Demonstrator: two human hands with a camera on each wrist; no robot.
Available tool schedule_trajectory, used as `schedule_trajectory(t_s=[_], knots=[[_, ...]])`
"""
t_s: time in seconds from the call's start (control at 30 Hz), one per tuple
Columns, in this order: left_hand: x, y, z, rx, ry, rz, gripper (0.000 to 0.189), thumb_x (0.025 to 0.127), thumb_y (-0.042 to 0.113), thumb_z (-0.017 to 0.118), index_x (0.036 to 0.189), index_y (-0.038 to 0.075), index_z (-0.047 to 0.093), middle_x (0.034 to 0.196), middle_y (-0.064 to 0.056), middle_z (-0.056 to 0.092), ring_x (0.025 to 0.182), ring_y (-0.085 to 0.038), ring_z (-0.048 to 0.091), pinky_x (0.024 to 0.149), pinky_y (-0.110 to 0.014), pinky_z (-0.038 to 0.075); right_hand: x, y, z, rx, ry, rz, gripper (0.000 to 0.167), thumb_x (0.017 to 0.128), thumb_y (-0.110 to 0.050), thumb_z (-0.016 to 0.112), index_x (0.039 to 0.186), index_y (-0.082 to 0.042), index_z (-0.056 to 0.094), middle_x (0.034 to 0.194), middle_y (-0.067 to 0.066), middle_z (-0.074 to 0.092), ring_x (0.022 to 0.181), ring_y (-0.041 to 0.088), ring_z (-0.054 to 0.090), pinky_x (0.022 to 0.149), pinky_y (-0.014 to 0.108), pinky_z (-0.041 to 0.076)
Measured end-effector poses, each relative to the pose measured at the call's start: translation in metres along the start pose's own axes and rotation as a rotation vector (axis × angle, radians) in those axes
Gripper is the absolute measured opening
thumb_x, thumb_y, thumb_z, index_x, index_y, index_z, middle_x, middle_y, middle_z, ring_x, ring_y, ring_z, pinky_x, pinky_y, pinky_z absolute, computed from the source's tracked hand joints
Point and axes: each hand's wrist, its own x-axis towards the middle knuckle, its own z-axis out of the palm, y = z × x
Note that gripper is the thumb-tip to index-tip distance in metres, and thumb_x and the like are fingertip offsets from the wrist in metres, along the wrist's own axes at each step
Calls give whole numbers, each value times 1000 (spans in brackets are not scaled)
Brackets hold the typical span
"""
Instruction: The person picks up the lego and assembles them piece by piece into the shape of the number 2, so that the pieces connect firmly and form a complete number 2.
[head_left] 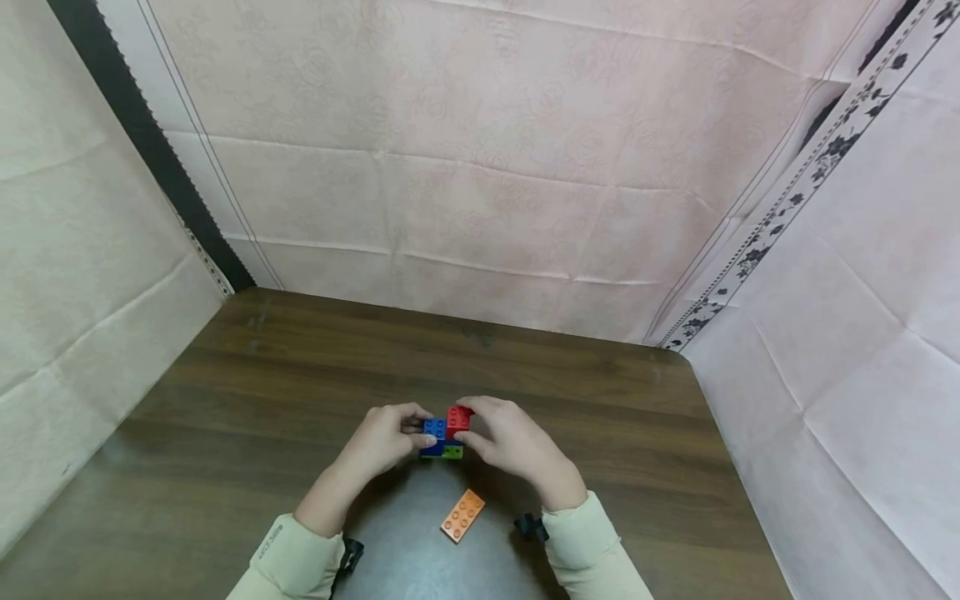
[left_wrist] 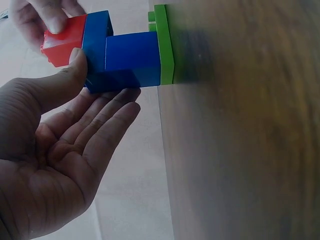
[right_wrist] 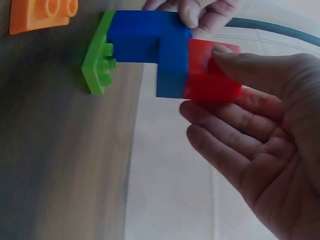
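Observation:
A small stack of toy bricks stands on the table between both hands. Its base is a light green plate (head_left: 452, 452) with some bare studs. A lower blue brick (left_wrist: 132, 52) sits on that plate, and an upper blue brick (right_wrist: 172, 55) lies over it, overhanging to one side. On top, at the overhanging end, is a red brick (head_left: 458, 418). My left hand (head_left: 386, 437) pinches the upper blue brick between thumb and fingers. With my right hand (head_left: 506, 437) I pinch the red brick, thumb on its near side, lower fingers extended.
An orange plate with studs (head_left: 462, 515) lies on the brown wooden table (head_left: 600, 467), nearer me than the stack. Pale cloth walls (head_left: 450, 167) enclose the table at the back, left and right.

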Motion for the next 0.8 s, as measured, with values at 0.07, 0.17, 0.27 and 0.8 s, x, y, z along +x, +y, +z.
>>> schedule_trajectory(t_s=[0.07,0.17,0.27,0.8], knots=[[0,0,0,2,2,-3,21,87,19,81,106,16,74,98,0,72,89,-14,67,82,-40,58,-4,-1,-4,2,39,-8,37,96,-27,71,130,-12,63,122,-1,67,107,8,64,91,30,54],[1,-1,0,5,7,-6,20,87,19,81,106,17,74,98,0,72,89,-14,68,83,-41,57,-11,-4,-8,1,112,-50,35,96,-27,72,127,-13,65,123,-1,67,110,10,64,92,31,54],[0,-1,0,2,10,-9,20,87,18,81,105,17,74,97,0,72,89,-14,68,83,-41,57,-19,-5,-9,-14,193,-120,31,95,-25,72,124,-13,67,121,-1,68,110,11,64,93,31,54],[1,0,0,-8,6,-20,21,87,18,81,107,16,74,100,0,72,93,-16,68,83,-41,57,-45,7,21,97,-273,-59,34,95,-22,71,128,-14,65,125,-5,63,113,9,60,96,32,51]])
